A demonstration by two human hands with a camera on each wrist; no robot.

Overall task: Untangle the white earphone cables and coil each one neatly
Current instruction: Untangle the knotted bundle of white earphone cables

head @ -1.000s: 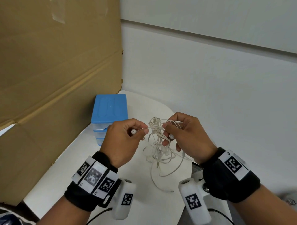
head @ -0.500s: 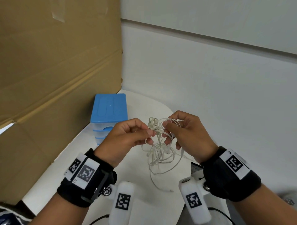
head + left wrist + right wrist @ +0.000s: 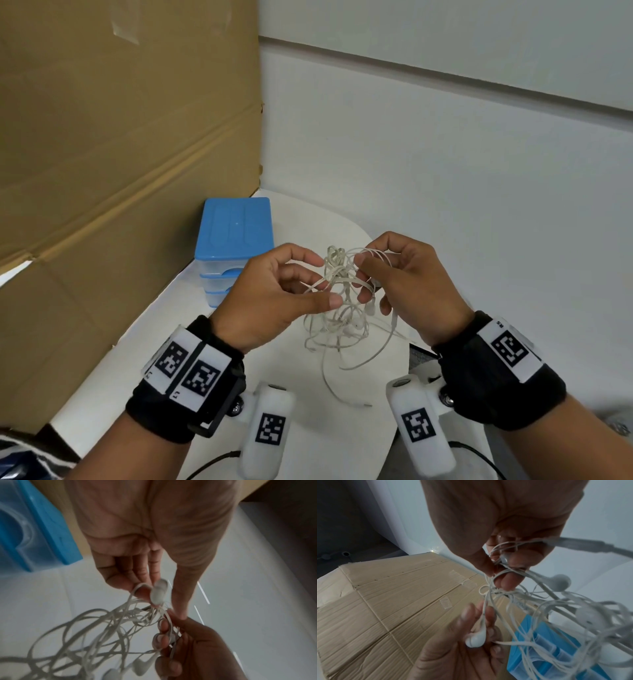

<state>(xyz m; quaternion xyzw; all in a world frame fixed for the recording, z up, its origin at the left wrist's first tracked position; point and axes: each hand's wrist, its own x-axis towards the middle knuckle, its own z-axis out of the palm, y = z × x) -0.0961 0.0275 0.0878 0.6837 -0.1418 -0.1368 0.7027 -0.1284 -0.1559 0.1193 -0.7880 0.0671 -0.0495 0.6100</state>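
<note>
The left hand [image 3: 274,294] pinches one earbud [image 3: 476,639] at its fingertips, likely to work it free. The right hand [image 3: 407,291] grips the knot of white cables [image 3: 339,284], holding the tangle above the table [image 3: 308,428] beside the blue drawers [image 3: 234,240].

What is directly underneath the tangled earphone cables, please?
Under the earphone cables, held up by the left hand and right hand, lies the white table; a loose end trails onto it.
</note>
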